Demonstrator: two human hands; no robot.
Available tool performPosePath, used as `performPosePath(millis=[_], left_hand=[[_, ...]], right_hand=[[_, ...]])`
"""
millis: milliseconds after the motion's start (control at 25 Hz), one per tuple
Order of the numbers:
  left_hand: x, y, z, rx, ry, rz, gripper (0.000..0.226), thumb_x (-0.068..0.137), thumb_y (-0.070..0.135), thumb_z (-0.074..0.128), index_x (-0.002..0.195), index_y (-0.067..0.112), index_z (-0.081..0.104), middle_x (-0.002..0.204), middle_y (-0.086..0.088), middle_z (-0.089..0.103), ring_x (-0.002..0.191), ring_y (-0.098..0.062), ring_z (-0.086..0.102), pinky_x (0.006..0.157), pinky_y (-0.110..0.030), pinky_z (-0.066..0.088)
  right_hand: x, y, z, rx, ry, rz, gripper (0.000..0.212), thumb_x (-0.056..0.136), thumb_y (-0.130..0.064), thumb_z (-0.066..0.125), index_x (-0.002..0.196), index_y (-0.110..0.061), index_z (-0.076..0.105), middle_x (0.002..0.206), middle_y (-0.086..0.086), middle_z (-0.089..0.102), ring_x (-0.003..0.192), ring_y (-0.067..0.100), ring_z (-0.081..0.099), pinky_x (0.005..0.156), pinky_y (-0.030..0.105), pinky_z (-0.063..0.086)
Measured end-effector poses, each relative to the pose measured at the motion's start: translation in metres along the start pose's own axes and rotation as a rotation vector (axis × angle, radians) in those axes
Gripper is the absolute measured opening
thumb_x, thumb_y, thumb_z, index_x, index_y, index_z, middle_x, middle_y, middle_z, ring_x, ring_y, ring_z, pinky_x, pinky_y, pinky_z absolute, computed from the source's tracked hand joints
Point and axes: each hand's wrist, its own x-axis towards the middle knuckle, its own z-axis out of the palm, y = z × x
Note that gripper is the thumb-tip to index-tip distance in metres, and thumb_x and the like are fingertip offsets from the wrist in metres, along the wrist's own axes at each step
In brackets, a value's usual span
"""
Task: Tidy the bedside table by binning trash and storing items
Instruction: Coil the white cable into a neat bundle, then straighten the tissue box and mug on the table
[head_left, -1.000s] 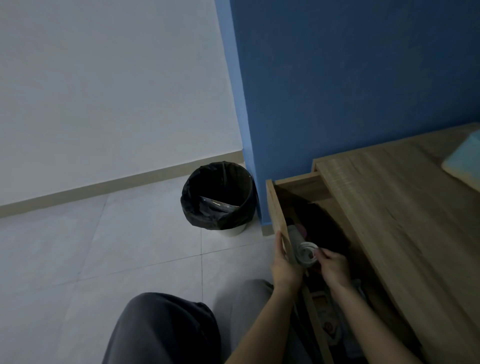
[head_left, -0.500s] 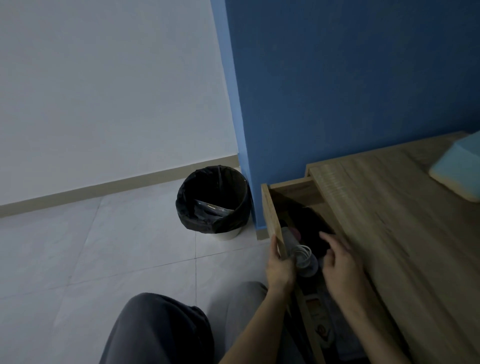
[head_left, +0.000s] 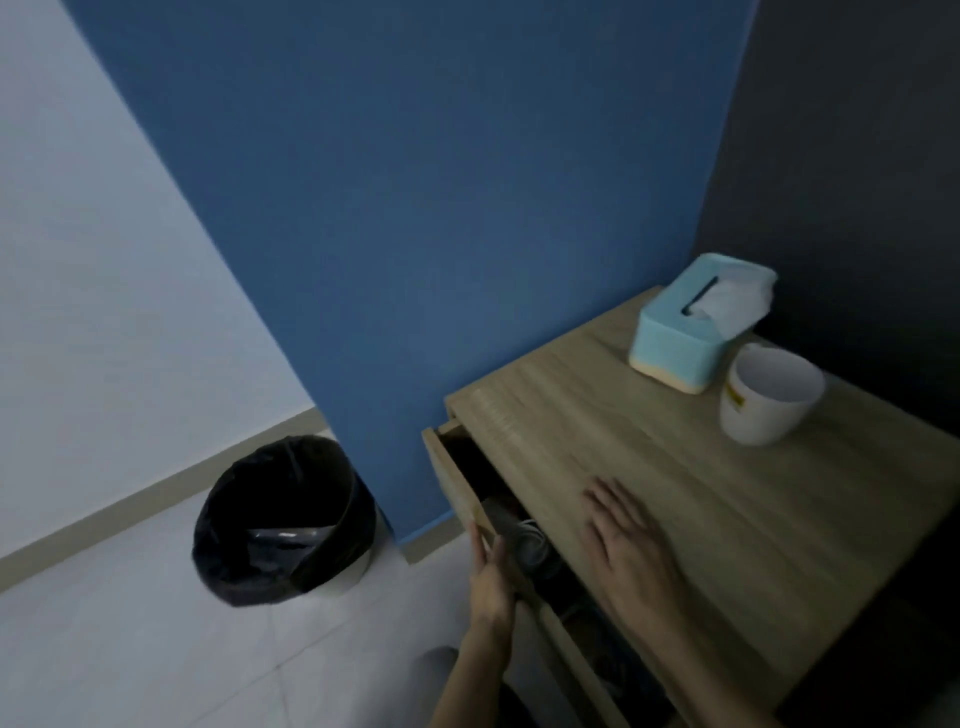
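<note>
Wooden drawer (head_left: 457, 483) runs front-to-back, slightly open; left hand (head_left: 491, 577) grips its front, right hand (head_left: 623, 540) flat, holding nothing

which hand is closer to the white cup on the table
Right. The right hand lies flat on the tabletop, nearer the white cup but well short of it. The left hand is farther away, gripping the open drawer front.

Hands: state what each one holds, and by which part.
Left hand grips the open drawer by its front panel's top edge. Right hand holds nothing; it lies flat on the bedside table.
</note>
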Motion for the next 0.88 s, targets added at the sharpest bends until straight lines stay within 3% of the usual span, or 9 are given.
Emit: performPosePath(millis=[120, 240, 320, 440, 520, 680, 760, 840, 880], left_hand=[[-0.009, 0.009, 0.025, 0.009, -0.07, 0.015, 0.049, 0.099, 0.037, 0.032, 0.146, 0.034, 0.019, 0.149, -0.005, 0.032, 0.135, -0.031, 0.035, 0.084, -0.034, 0.043], [-0.005, 0.006, 0.035, -0.003, -0.05, 0.009, 0.05, 0.098, 0.044, 0.026, 0.146, 0.03, 0.021, 0.145, -0.005, 0.037, 0.123, -0.028, 0.044, 0.065, -0.026, 0.042], [0.0, 0.003, 0.039, -0.025, -0.05, -0.016, 0.055, 0.097, 0.047, 0.026, 0.148, 0.026, 0.022, 0.136, -0.001, 0.041, 0.106, -0.022, 0.05, 0.067, -0.027, 0.044], [0.012, 0.001, 0.041, -0.104, -0.059, -0.081, 0.056, 0.095, 0.051, 0.031, 0.145, 0.023, 0.032, 0.137, -0.004, 0.047, 0.103, -0.023, 0.051, 0.077, -0.035, 0.046], [0.02, 0.003, 0.039, -0.139, -0.076, -0.149, 0.059, 0.093, 0.055, 0.035, 0.138, 0.018, 0.044, 0.121, -0.009, 0.056, 0.096, -0.026, 0.055, 0.085, -0.04, 0.044], [0.027, 0.011, 0.047, -0.185, 0.025, -0.271, 0.059, 0.089, 0.054, 0.046, 0.135, 0.018, 0.046, 0.123, -0.011, 0.052, 0.1, -0.031, 0.054, 0.079, -0.04, 0.045], [0.033, 0.016, 0.058, -0.15, 0.2, -0.109, 0.051, 0.091, 0.031, 0.055, 0.138, 0.016, 0.039, 0.133, -0.014, 0.048, 0.115, -0.035, 0.05, 0.09, -0.048, 0.044], [0.033, 0.029, 0.074, -0.034, 0.386, 0.197, 0.056, 0.088, 0.004, 0.057, 0.139, 0.007, 0.033, 0.132, -0.023, 0.046, 0.115, -0.038, 0.049, 0.099, -0.052, 0.038], [0.03, 0.038, 0.088, 0.083, 0.397, 0.339, 0.058, 0.086, -0.001, 0.059, 0.138, 0.006, 0.034, 0.128, -0.021, 0.048, 0.116, -0.037, 0.049, 0.102, -0.051, 0.036]], right_hand=[[0.001, 0.003, 0.0, 0.019, 0.007, 0.017, 0.071, 0.093, -0.049, 0.004, 0.124, -0.014, 0.057, 0.137, 0.0, 0.053, 0.132, 0.019, 0.043, 0.104, 0.043, 0.041], [0.002, -0.001, 0.001, 0.034, 0.025, 0.015, 0.059, 0.095, -0.042, 0.016, 0.117, -0.015, 0.063, 0.131, -0.001, 0.06, 0.125, 0.017, 0.05, 0.102, 0.035, 0.042], [0.002, -0.001, 0.002, 0.071, 0.034, 0.014, 0.059, 0.095, -0.04, 0.015, 0.114, -0.014, 0.065, 0.128, 0.0, 0.062, 0.123, 0.017, 0.053, 0.1, 0.03, 0.035], [0.002, 0.002, 0.005, 0.147, 0.059, 0.002, 0.058, 0.095, -0.039, 0.017, 0.11, -0.014, 0.067, 0.126, 0.0, 0.063, 0.123, 0.016, 0.053, 0.098, 0.027, 0.035], [0.001, 0.004, 0.01, 0.189, 0.104, -0.025, 0.054, 0.095, -0.039, 0.021, 0.105, -0.015, 0.068, 0.123, -0.001, 0.065, 0.122, 0.014, 0.053, 0.097, 0.025, 0.038], [-0.008, 0.019, 0.009, 0.35, 0.188, 0.006, 0.037, 0.095, -0.038, 0.03, 0.108, -0.024, 0.062, 0.116, -0.009, 0.065, 0.11, 0.004, 0.051, 0.099, 0.009, 0.03], [-0.009, 0.039, 0.001, 0.405, 0.342, 0.097, 0.029, 0.093, -0.041, 0.034, 0.107, -0.029, 0.057, 0.114, -0.011, 0.06, 0.103, 0.007, 0.055, 0.096, 0.007, 0.032], [-0.003, 0.06, -0.018, 0.433, 0.522, 0.274, 0.025, 0.088, -0.043, 0.047, 0.106, -0.028, 0.055, 0.11, 0.005, 0.063, 0.101, 0.014, 0.056, 0.092, 0.012, 0.035], [0.004, 0.073, -0.033, 0.467, 0.592, 0.421, 0.031, 0.082, -0.036, 0.06, 0.111, -0.027, 0.053, 0.114, 0.013, 0.06, 0.105, 0.019, 0.054, 0.094, 0.018, 0.036]])
